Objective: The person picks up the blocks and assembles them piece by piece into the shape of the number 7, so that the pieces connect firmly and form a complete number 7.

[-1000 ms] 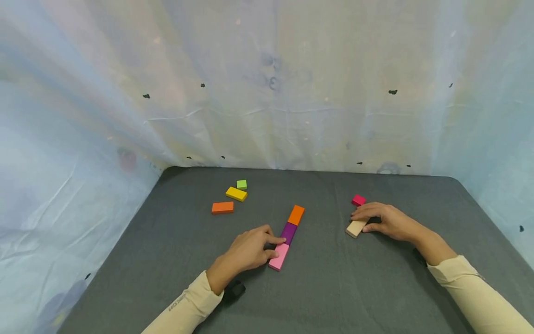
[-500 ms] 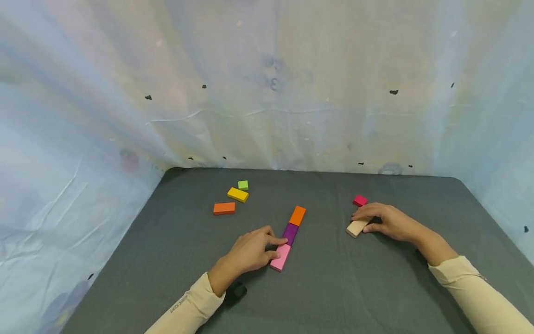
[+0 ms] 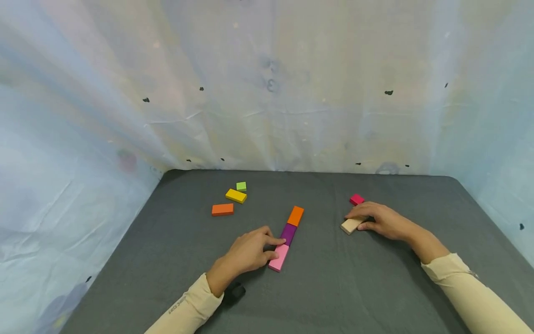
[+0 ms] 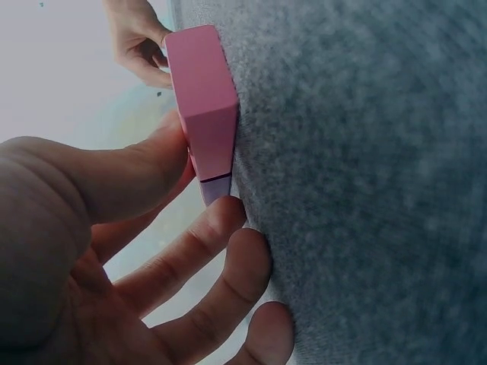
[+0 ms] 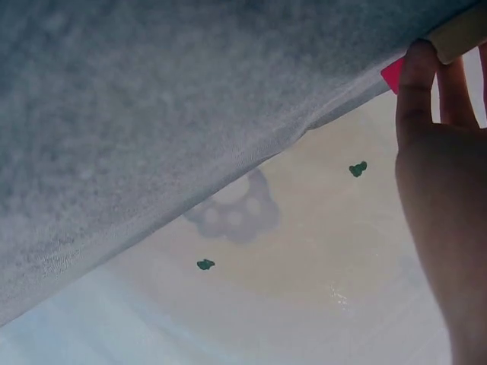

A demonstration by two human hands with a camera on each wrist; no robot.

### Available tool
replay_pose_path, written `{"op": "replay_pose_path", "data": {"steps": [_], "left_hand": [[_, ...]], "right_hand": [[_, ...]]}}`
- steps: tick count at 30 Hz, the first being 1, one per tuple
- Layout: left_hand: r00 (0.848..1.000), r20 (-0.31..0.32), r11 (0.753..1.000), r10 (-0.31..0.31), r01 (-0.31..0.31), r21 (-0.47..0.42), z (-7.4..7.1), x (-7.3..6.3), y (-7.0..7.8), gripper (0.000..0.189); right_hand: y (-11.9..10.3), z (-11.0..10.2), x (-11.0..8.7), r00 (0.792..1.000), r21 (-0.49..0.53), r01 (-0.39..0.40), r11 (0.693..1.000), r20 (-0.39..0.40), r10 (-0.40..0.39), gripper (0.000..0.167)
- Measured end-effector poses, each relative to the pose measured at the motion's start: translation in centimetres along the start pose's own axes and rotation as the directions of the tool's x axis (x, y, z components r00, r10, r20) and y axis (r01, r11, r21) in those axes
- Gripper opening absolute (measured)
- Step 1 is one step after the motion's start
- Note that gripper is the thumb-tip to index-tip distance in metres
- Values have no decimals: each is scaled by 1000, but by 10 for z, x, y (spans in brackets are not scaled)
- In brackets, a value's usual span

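My left hand [image 3: 246, 250] lies over a line of flat blocks. Its index fingertip touches the purple block [image 3: 289, 233] by the joint with the pink block [image 3: 279, 258], and its thumb rests on the pink one. The left wrist view shows the pink block [image 4: 202, 72] up close, the other fingers curving below it. An orange block [image 3: 295, 216] ends the line at the far end. To the right, my right hand [image 3: 384, 221] holds a beige block [image 3: 352, 225] between thumb and fingers, low at the table. A red block [image 3: 357, 199] lies just beyond those fingers.
At the back left lie a dark orange block [image 3: 223, 209], a yellow block [image 3: 236, 195] and a green block [image 3: 241, 186]. The grey cloth table [image 3: 317, 287] meets a pale patterned curtain [image 3: 267, 130] at its back and sides.
My right hand has shifted slightly left, bringing the beige block with it. The left hand and the line of blocks keep their places; the head view has moved a little.
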State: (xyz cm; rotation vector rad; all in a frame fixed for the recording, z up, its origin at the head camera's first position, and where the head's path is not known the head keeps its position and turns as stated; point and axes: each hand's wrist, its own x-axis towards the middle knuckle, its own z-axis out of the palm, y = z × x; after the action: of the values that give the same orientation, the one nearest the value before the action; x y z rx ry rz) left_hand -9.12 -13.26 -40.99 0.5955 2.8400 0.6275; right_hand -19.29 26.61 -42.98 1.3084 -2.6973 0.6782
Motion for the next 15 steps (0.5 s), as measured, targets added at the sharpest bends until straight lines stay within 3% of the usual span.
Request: {"op": "replay_pose_path", "data": {"steps": [5,10,15], "left_hand": [[1000,5,1000,10,-10,-14,2,0,-1,40],[1000,2,999,24,-24,-24,2,0,-3,40],[1000,-2,999,31,-31,-25,2,1,-5,40]], "right_hand": [[-2,3,-2,999,22,-43,999,-24,44,39],[-10,2,6,993,126,-77,989,-82,88,42],[-20,-1,22,988,195,-35,980,-139,63,44]]}}
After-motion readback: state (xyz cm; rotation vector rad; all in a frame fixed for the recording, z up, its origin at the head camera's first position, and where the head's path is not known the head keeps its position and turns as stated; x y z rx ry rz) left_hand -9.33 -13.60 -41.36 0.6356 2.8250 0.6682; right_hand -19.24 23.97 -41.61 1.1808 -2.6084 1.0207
